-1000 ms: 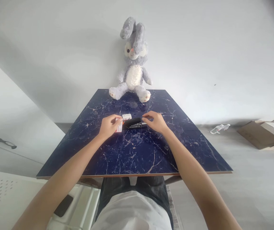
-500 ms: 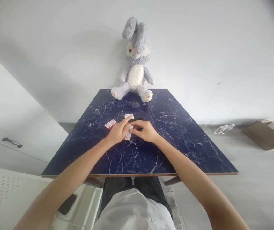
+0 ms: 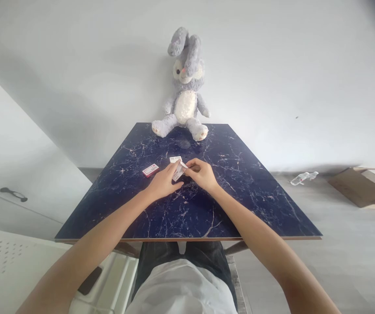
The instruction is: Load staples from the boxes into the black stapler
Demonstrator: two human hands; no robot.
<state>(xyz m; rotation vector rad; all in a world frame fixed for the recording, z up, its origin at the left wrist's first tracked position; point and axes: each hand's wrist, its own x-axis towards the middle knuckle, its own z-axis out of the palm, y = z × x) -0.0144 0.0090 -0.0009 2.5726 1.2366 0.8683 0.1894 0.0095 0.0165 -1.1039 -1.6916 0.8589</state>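
Observation:
My left hand (image 3: pixel 163 184) and my right hand (image 3: pixel 202 174) meet over the middle of a dark blue marbled table (image 3: pixel 187 209). Together they pinch a small white box with red print (image 3: pixel 177 174), tilted up off the tabletop. My left fingers support its lower side and my right fingertips grip its upper end. A second small white box (image 3: pixel 175 159) lies just beyond the hands. A red and white box (image 3: pixel 150 170) lies flat to the left of my left hand. The black object seen earlier is out of sight.
A grey and white plush rabbit (image 3: pixel 184 91) sits at the table's far edge against the wall. A white perforated surface (image 3: pixel 17 266) with a black phone (image 3: pixel 89 280) is at lower left. On the floor at right lie a plastic bottle (image 3: pixel 302 177) and a cardboard box (image 3: pixel 360 186).
My left hand left the red and white box on the table at left and moved right. Both hands came together and lifted the small white box. The black object went out of sight.

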